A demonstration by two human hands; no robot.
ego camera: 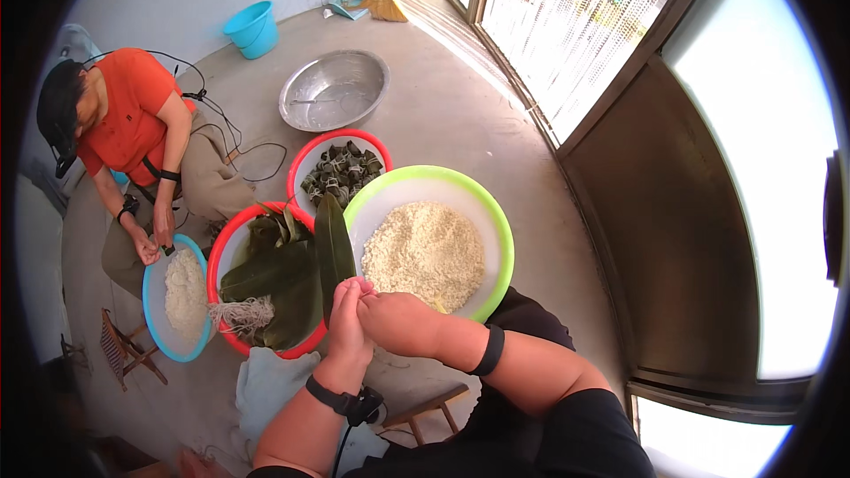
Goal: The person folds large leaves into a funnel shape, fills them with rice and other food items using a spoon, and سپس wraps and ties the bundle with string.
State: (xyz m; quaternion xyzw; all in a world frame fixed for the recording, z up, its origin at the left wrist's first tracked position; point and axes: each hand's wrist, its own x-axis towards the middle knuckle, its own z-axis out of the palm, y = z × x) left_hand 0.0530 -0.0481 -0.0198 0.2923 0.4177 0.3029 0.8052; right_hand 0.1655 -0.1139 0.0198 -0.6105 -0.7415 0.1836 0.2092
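Observation:
My left hand (346, 325) and my right hand (398, 320) meet over the near edge of the green-rimmed basin. A long dark green leaf (334, 252) stands up from my left hand, which grips its lower end. My right hand is curled against the left fingers; whether it also pinches the leaf is hidden. White rice grains (425, 252) fill the green-rimmed basin (506, 245). At its left, a red-rimmed basin (214, 279) holds broad wet leaves (292, 285) and a bundle of pale string (246, 314). Behind, tied leaf-wrapped dumplings (342, 172) lie in another red-rimmed basin (292, 179).
At left a seated person (136, 119) works over a blue-rimmed basin (149, 305) of rice. A metal basin (335, 89), a blue bucket (252, 30), a broom (385, 3) and black cables (232, 136) lie beyond. Small stools (123, 352) and a light blue cloth (269, 385) are nearby.

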